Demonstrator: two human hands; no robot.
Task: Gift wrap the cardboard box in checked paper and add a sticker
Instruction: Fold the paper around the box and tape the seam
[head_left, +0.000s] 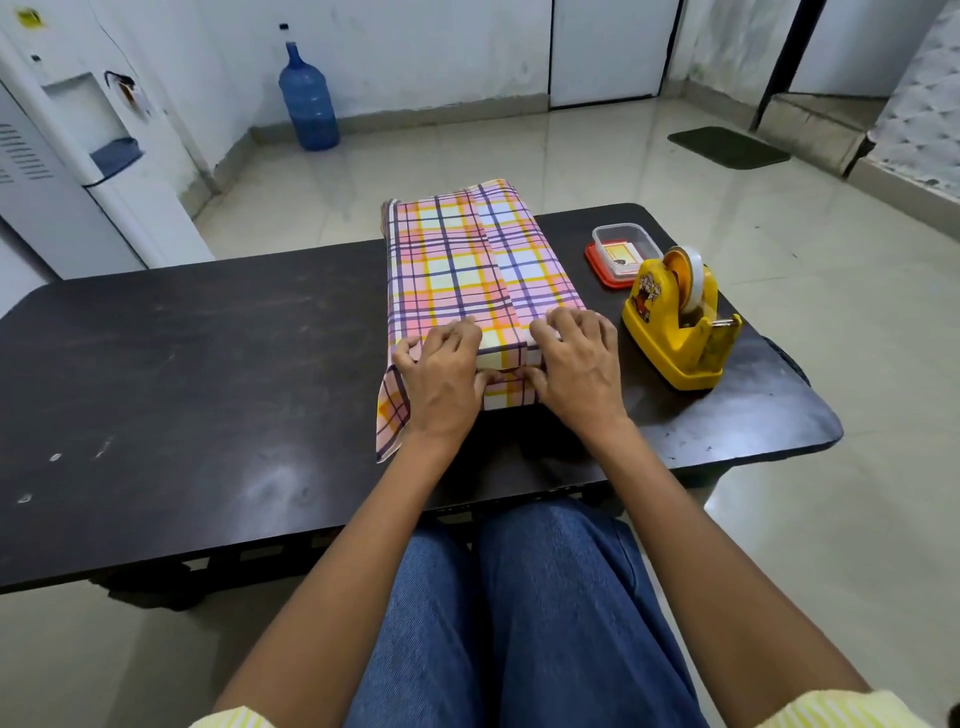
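Both forearms are bare and reach forward from the bottom of the view, coming closer together toward the wrists. The left hand (441, 376) and the right hand (577, 364) lie side by side, backs up, with a small gap between them. On each hand the fingers are bent over the near top edge of the box (467, 249), and the thumbs press on its near face, pointing at each other.

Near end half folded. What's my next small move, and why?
Probably tuck the side flap by the left hand inward: it juts loose over the table, while that hand and the right hand hold the checked paper over the near end.
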